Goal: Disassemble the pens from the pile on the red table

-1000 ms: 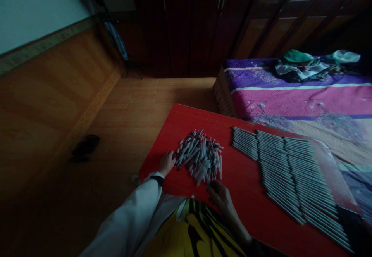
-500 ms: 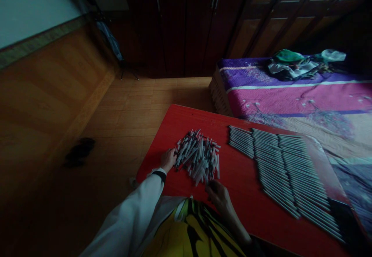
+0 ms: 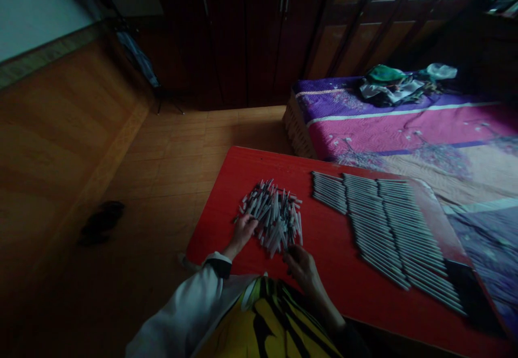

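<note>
A loose heap of slim pen-like tubes [image 3: 274, 215], some clear and some dark, lies on the red table [image 3: 218, 196]. My left hand [image 3: 243, 231] reaches over the heap's near left edge, its fingers curled down among the pieces. At the near right edge of the heap is my right hand [image 3: 299, 261], with thumb and fingers pinched together. Whatever either hand grips is too small and dim to make out. To the right, assembled-looking pens [image 3: 376, 223] lie side by side in three neat columns, their dark ends lined up.
A dark flat object [image 3: 471, 288] lies at the table's right end. Beyond the table stands a bed [image 3: 388, 126] with a purple and pink cover and a bundle of clothes [image 3: 390, 85]. Dark footwear [image 3: 101, 223] is on the floor at left, and wardrobes [image 3: 243, 39] line the back.
My left hand has moved rightward onto the heap's near side. My right hand stays by the heap's near right edge, still pinched. The whole view has shifted slightly.
</note>
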Motion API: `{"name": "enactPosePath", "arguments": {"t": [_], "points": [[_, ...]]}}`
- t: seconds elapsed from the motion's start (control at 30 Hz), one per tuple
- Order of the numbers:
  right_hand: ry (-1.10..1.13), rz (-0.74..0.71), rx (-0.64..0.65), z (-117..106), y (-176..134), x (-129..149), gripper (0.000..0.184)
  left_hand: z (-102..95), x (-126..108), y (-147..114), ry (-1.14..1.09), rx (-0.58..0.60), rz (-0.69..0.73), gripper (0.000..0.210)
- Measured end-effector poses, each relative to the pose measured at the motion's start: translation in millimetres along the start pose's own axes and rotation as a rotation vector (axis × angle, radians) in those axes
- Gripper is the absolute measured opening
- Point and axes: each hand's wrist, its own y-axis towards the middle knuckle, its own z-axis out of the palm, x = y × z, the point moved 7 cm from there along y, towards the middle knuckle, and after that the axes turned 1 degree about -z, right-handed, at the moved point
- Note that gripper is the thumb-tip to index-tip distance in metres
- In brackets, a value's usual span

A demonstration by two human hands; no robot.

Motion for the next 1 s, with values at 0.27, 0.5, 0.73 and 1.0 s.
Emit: {"name": "enactPosePath", "arguments": {"t": [0.27, 0.5, 0.73, 1.0], "points": [[-0.079, -0.108, -0.094, -2, 21, 18, 0.033, 71.3, -19, -48, -0.327, 0.326, -0.008, 0.018], [-0.190, -0.126, -0.116, -6, 19, 18, 0.026, 71.7, -19, -46, -0.370, 0.348, -0.006, 0.018], [-0.214, -0.141, -0.102, -7, 15, 22, 0.030, 57.9, -32, -47, -0.410, 0.295, 0.023, 0.028], [-0.367, -0.124, -0.084, -6, 6, 30, 0.030, 5.6, -64, -40, -0.640, 0.114, 0.049, 0.031]]}}
